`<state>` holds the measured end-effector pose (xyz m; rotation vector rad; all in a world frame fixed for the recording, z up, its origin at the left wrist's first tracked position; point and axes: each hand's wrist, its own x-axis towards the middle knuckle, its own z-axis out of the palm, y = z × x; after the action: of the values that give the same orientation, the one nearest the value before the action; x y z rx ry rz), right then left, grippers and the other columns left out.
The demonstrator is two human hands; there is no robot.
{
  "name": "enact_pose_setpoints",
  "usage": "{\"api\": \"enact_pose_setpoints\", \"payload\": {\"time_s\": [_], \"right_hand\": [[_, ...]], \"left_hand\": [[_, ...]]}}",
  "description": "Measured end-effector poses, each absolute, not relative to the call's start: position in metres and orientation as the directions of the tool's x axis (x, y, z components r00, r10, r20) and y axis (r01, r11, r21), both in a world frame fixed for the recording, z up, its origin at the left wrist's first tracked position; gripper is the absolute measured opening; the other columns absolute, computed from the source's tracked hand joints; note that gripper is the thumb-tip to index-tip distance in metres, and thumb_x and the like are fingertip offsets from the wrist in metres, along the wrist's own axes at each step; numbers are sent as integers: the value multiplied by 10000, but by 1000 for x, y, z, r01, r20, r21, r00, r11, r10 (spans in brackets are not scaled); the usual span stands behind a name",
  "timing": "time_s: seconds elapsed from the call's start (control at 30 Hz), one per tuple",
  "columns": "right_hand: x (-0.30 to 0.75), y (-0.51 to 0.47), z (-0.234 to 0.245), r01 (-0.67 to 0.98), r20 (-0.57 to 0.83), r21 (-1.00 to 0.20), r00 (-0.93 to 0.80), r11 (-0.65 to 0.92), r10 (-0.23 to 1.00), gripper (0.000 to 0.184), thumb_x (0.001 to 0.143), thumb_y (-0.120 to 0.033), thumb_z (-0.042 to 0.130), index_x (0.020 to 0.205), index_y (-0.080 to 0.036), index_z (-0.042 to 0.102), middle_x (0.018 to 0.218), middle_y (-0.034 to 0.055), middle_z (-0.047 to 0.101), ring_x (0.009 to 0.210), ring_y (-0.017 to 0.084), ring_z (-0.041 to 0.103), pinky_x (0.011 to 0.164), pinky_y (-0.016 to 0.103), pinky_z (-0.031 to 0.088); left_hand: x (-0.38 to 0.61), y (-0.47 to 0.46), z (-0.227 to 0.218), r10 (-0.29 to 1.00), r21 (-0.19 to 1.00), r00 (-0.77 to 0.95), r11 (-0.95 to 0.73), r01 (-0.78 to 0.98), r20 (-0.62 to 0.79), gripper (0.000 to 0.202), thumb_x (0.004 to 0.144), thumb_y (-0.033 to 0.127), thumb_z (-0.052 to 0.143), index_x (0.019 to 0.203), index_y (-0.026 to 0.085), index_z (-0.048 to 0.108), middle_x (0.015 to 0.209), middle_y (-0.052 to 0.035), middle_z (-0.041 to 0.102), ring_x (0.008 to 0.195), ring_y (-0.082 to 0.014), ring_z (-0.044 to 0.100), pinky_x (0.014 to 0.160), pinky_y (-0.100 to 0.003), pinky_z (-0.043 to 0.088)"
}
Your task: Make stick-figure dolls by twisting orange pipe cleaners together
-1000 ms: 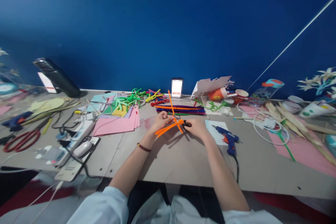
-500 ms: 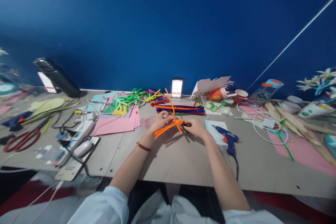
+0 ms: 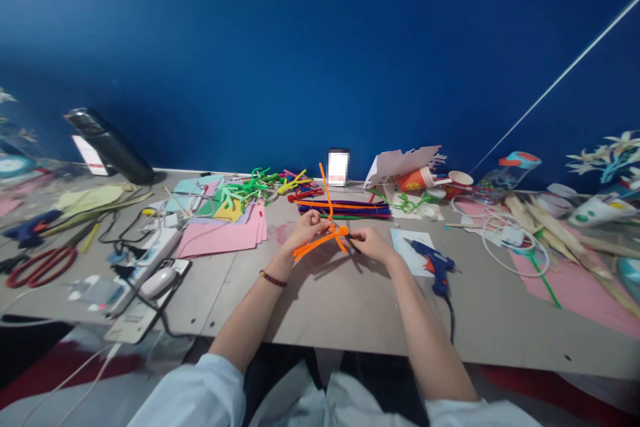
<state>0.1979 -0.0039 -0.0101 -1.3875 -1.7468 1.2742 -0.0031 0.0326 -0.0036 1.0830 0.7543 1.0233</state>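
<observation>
left hand [image 3: 304, 231]: curled | right hand [image 3: 371, 244]: curled | forearms [image 3: 433, 323]: angled inward

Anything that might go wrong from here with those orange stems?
The dark tool in the right hand is up against the orange stems, near the left hand; a slip might bend a stem or catch a finger. The glue gun lies beside the right forearm; an outward swing could knock it. Its cord might snag.
</observation>
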Motion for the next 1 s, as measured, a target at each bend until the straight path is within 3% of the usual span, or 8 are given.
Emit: {"api": "enact_pose_setpoints", "payload": {"time_s": [0.17,0.47,0.67,1.0], "right_hand": [[196,-5,-7,354,-171,-934,-309,-54,936,490,661,-617,638,665,-127,627,537,-44,381,518,71,282,498,242,159],[195,-5,-4,322,-222,-939,-302,-120,927,538,625,-659,655,515,-162,480,456,-63,340,451,59,272,479,252,144],[189,-9,-3,297,-255,-944,-367,-147,895,513,687,-651,616,591,-155,526,470,-41,447,443,58,345,458,230,213],[193,-7,-2,221,-296,-952,-490,-212,820,489,733,-635,585,673,-152,552,461,-53,446,367,31,278,358,196,153]], "left_hand": [[-4,33,-5,934,943,356,132,-306,-15,479,575,313,795,688,201,342,583,53,580,524,-81,543,532,-212,373],[-4,34,-8,938,939,345,136,-315,-20,473,580,310,792,702,200,348,610,39,597,556,-93,573,551,-210,383],[-4,32,-4,942,940,335,128,-316,-16,450,603,300,775,688,200,344,575,68,557,497,-62,503,503,-194,339],[-6,25,6,917,898,393,228,-376,-69,438,589,247,800,715,192,384,667,33,606,670,-106,623,578,-188,430]]}}
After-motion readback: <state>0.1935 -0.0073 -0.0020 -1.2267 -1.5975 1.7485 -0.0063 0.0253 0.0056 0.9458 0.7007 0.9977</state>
